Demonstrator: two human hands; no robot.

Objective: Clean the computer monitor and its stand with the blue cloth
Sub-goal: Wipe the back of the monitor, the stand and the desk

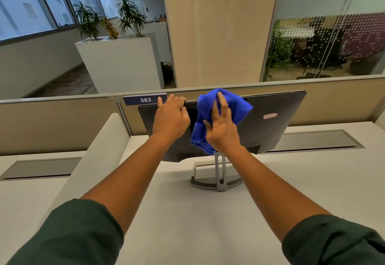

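Right hand (221, 128): fingers spread and fairly straight, palm pressing the cloth (220, 116) flat against the back of the monitor (270, 123), near its top centre. Forearm extended forward, green sleeve (333, 241) pushed up near the elbow.

Left hand (170, 116): fingers curled over the monitor's top edge, gripping it just left of the cloth. Forearm likewise extended.

Cloth: blue, knit-textured, bunched; upper part reaches the top edge, lower part hangs below the right wrist and hides the middle of the rear panel.

Monitor: dark rear panel facing the camera, tilted, top edge close to the partition (62, 123). A small red-edged sticker (270, 116) sits on its right half. Stand (218, 175): silver, upright post on an open frame base, resting on the white desk (187, 223).

Surroundings: label "383" (145, 99) on the partition, just left of the left hand. Grey cable trays (312, 141) recessed in the desk either side. Beyond the partition, a beige column (218, 31), a white planter (118, 62) with plants, and glass walls.
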